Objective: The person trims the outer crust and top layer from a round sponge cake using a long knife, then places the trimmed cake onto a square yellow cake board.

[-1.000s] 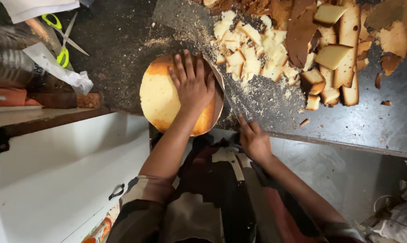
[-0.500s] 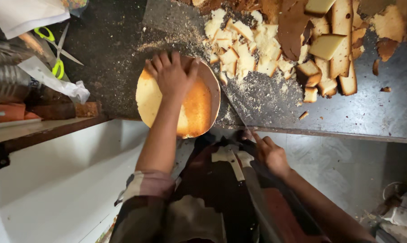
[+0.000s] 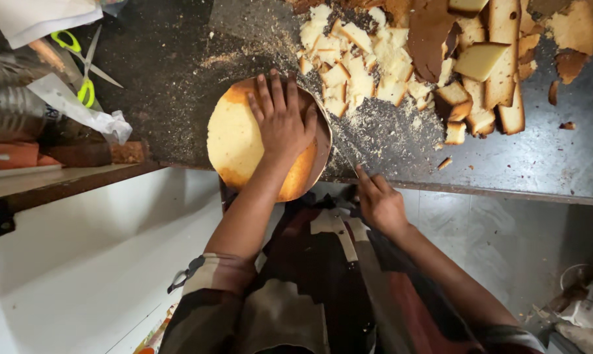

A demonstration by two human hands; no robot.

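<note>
Golden round sponge cake [image 3: 240, 137] sat at the near edge of the dark crumb-strewn bench [image 3: 539, 164], the left hand [image 3: 281, 121] pressed flat and open on top; the right hand [image 3: 378, 203] gripped a thin knife [image 3: 344, 157] beside it, pale cake offcuts [image 3: 388, 59] heaped beyond
</note>
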